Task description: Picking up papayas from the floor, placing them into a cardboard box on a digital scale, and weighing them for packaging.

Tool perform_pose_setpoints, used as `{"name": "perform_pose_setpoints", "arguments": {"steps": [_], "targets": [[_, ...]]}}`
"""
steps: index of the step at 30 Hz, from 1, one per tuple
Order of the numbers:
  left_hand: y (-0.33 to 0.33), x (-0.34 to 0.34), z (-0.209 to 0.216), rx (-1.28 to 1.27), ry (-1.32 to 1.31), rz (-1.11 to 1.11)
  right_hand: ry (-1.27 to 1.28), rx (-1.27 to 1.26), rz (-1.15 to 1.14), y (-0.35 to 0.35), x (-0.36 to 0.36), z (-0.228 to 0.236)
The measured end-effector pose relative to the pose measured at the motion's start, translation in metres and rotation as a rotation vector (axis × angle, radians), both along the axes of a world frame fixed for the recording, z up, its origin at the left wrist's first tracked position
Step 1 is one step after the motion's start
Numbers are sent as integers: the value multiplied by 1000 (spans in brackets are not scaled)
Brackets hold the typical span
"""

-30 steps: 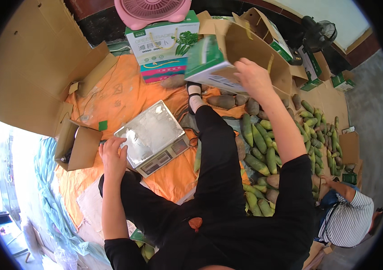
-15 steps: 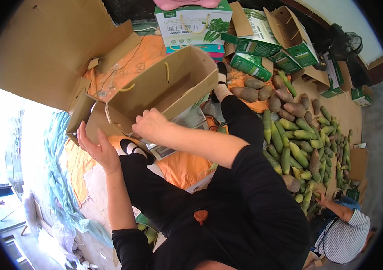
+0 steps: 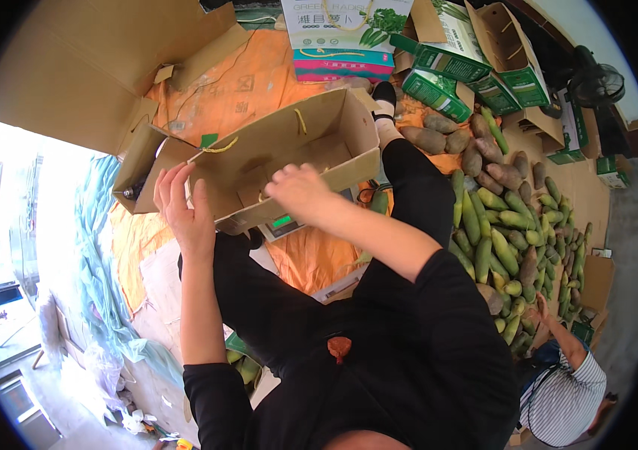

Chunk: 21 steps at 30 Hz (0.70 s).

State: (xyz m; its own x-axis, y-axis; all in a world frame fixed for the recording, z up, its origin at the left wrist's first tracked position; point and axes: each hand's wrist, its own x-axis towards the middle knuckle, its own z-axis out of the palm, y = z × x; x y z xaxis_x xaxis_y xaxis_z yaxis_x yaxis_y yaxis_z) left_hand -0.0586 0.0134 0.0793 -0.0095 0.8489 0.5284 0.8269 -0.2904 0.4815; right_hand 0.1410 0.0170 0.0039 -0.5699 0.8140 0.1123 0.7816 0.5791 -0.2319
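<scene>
an open, long cardboard carton lies across the view in front of the person, its hollow brown inside turned up and yellow cord loops showing along its far edge. it sits over a scale, which mostly hides beneath it; a green-lit display peeks out below the near wall.

the left hand is at the carton's left end, its grip released, fingers raised and thumb set apart (whether the fingertips press on the cardboard is hard to see). the right hand is over the near wall, fingers curled; i cannot tell whether its grip is clenched on a cord or on nothing.

just left of the carton stands a smaller brown box. an orange sheet spreads on the floor beyond, with a white-and-green box on top of a blue-and-pink one. to the right, past the person's black-clad leg, green radishes lie in a big heap, with browner roots at its far end. green-and-white cartons lean together behind them, near a black fan. at the lower right, a co-worker in a striped shirt has a hand by the heap.
</scene>
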Motion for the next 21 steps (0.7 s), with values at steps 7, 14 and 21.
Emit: {"name": "perform_pose_setpoints", "arguments": {"steps": [7, 14, 21], "targets": [[2, 5, -7, -160, 232, -185, 295, 85, -242, -21, 122, 60], [2, 7, -17, -312, 347, -235, 452, -6, -771, -82, 253, 36], [-9, 26, -9, -565, 545, -348, 33, -523, -1118, -204, 310, -108]]}}
